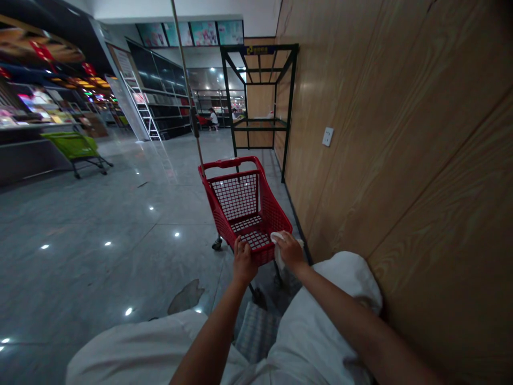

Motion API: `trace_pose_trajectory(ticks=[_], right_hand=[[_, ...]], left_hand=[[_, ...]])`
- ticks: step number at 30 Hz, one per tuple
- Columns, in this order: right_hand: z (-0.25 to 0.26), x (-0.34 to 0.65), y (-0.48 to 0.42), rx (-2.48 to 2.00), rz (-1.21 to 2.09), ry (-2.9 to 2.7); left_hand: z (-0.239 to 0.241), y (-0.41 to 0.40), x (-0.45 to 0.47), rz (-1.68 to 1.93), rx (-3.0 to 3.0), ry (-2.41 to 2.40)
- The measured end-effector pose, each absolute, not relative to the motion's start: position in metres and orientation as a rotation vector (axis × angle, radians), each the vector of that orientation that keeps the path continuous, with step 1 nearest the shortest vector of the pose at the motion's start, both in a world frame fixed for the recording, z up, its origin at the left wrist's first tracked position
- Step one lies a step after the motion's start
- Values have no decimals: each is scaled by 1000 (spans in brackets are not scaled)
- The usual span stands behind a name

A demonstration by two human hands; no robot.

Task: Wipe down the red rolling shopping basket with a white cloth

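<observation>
A red plastic shopping cart [276,214] stands right in front of my knees, its handle on the far side and its grid basket holding nothing that I can see. My left hand [245,262] has its fingers curled over the near rim of the basket. At the near right corner, my right hand [290,250] pinches a white cloth [276,236] against the rim. Part of that cloth hangs below the hand. A thin pole [184,64] rises beside the cart's left handle end.
A wood-panelled wall [360,160] with a socket [327,136] runs close along my right. Beyond the cart stands a dark metal frame [286,107]. Farther off are a green cart [74,144], a ladder [140,109], shelves [168,91] and a crouching person [214,118].
</observation>
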State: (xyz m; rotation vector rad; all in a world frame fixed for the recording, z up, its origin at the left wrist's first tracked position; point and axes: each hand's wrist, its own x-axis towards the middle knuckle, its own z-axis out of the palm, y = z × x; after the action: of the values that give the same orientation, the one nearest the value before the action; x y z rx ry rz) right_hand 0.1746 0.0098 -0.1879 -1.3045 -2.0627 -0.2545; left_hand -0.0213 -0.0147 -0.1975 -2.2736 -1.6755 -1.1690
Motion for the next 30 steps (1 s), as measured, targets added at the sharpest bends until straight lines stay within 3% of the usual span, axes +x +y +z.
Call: trace_pose_trajectory(ticks=[7,18,26,30], right_hand=[[-187,97,-16,-1319,-197,-2180],[-166,208,12,-1387,-236,-2313],[-176,106,-27,-1262,-162,-2301],[-173,116,-22,-1310,-221,-2405]], left_hand=[[-199,-13,-29,-1083,-2343,-1576],[-205,-22,-35,-1126,-2301,-1562],[-199,-22,-31,-1116,-2305,-1502],[-201,-19,-46,-1049,-2342,-1445]])
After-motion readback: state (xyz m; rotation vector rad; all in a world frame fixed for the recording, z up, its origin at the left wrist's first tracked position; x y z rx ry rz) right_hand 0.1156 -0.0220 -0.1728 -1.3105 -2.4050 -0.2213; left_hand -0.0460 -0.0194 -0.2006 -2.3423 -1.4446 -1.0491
